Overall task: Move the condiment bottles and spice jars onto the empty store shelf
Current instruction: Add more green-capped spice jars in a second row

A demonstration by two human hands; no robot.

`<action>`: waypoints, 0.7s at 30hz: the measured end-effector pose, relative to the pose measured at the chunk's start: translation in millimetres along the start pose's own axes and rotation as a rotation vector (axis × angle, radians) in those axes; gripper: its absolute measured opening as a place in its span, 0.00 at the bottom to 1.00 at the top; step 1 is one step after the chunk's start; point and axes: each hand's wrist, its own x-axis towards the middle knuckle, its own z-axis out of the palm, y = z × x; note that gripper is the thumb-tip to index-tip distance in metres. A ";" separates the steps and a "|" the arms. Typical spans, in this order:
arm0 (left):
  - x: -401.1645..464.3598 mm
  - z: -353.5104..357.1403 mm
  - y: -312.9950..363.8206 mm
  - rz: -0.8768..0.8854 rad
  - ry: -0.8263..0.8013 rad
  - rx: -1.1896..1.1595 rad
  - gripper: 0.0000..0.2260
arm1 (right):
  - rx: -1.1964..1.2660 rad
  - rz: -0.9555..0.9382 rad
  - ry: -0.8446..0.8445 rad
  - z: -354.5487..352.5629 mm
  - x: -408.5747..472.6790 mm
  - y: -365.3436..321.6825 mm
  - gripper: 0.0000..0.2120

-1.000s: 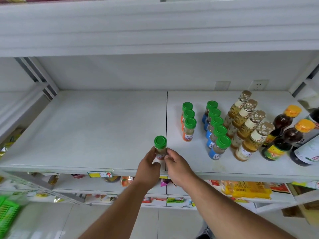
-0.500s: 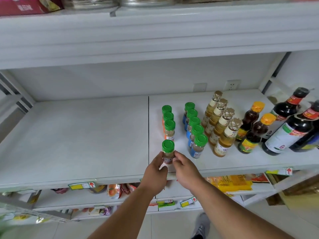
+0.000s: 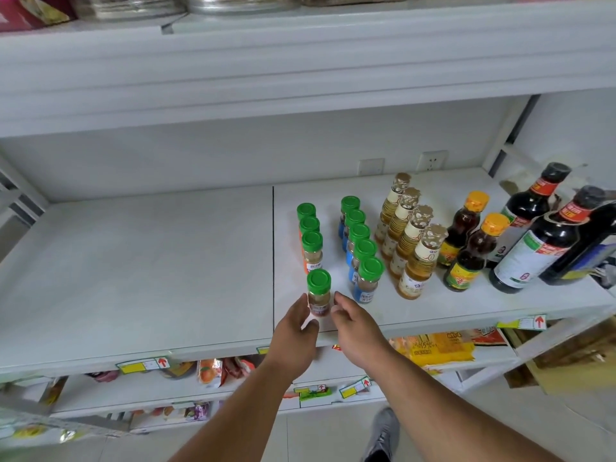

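**Setting a spice jar at the front of its row**

Placing is judged to be the step in hand: a green-capped spice jar [image 3: 319,293] is stood upright on the white shelf [image 3: 140,261], just right of the seam between the two shelf boards. It is flanked by the left hand [image 3: 293,331] and the right hand [image 3: 355,325], whose fingertips lie at its lower body; whether the jar is gripped or already let go cannot be told, though both hands look loosely curled, not clenched.

Directly beyond the hands, a row of three like jars [image 3: 311,241] with orange labels is seen, and the held jar is lined up as a fourth. Beyond and to the right of the right hand stands a row of five blue-labelled jars [image 3: 361,248], all filled with brownish powder. Further right are four bottles of golden liquid [image 3: 408,241], two orange-capped bottles [image 3: 470,241] of dark sauce, then large dark bottles [image 3: 540,241].

Next, a clean release is called for, with fingers drawn back without the jar being tipped. Much bare board is left beyond the left hand.
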 end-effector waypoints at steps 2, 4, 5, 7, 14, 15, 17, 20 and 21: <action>1.0 0.9 -0.7 0.001 0.002 0.000 0.29 | 0.008 0.004 -0.007 0.8 2.5 1.8 0.20; 1.8 1.2 0.2 0.009 0.005 0.007 0.28 | 0.019 -0.001 -0.008 1.8 5.7 2.9 0.20; 2.4 1.4 0.1 0.017 0.004 0.003 0.28 | 0.030 -0.002 -0.010 2.3 7.1 3.3 0.20; 4.0 1.9 0.4 0.027 0.001 -0.006 0.28 | 0.053 0.000 -0.016 2.9 9.4 3.1 0.20; 10.8 -0.9 4.6 0.013 0.001 -0.027 0.29 | 0.043 0.001 -0.015 3.1 20.0 -2.0 0.19; 12.8 -1.4 4.7 0.009 0.003 -0.029 0.29 | 0.043 -0.002 -0.017 3.1 22.5 -2.4 0.19; 16.0 -2.0 6.7 0.012 0.006 -0.031 0.29 | 0.056 0.000 -0.013 2.1 25.1 -5.0 0.19; 21.1 -2.1 11.2 0.028 0.004 -0.023 0.29 | 0.072 0.012 -0.003 -0.7 28.3 -9.4 0.19; 23.4 -2.1 12.0 0.031 0.002 -0.022 0.29 | 0.079 0.008 0.000 -1.2 29.8 -10.5 0.19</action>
